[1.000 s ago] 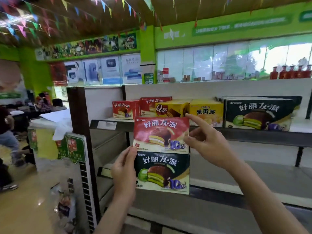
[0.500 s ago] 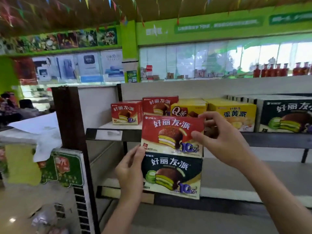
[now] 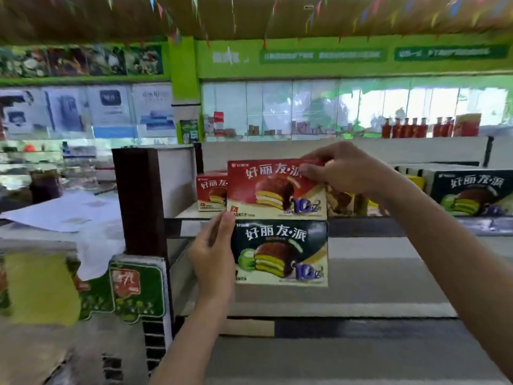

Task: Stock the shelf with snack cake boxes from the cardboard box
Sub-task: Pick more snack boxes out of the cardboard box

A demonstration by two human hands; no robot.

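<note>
Red box: we see a red snack cake box [image 3: 274, 187] at centre frame, front face toward us, w/ a cut choc pie pictured; its base edge sits level w/ the upper shelf lip.
Dark box: a dark green snack cake box [image 3: 280, 252] directly at 6 o'clock of the red one, edges touching, faces flush; green-filled pie pictured.
Right hand: our right hand [image 3: 342, 170] grasps the red box at its 1 o'clock corner, thumb on the front face, other fingers curled over the top edge.
Left hand: our left hand [image 3: 212, 254] holds the dark box along its 9 o'clock edge; fingers lie straight up that side, tips reaching the red box's lower-left corner. Thumb hidden behind the hand, so we cannot tell how it lies.
Upper shelf: the shelf board [image 3: 388, 225] runs behind both held boxes. On it, at 9 o'clock of the red box, a smaller red box [image 3: 211, 191] stands upright, partly covered by the held one.
Shelf, right side: at 3 o'clock, a big dark green box [image 3: 472, 193] stands on the board; yellow boxes [image 3: 416, 183] show between it and our right wrist, mostly hidden.
Lower shelf: a grey board [image 3: 374, 284] lies below, behind the dark box.
Upright: a dark brown post [image 3: 141, 201] at 9 o'clock ends the shelving; a green sign [image 3: 136, 290] hangs near its foot.
Cardboard box: not in view.
</note>
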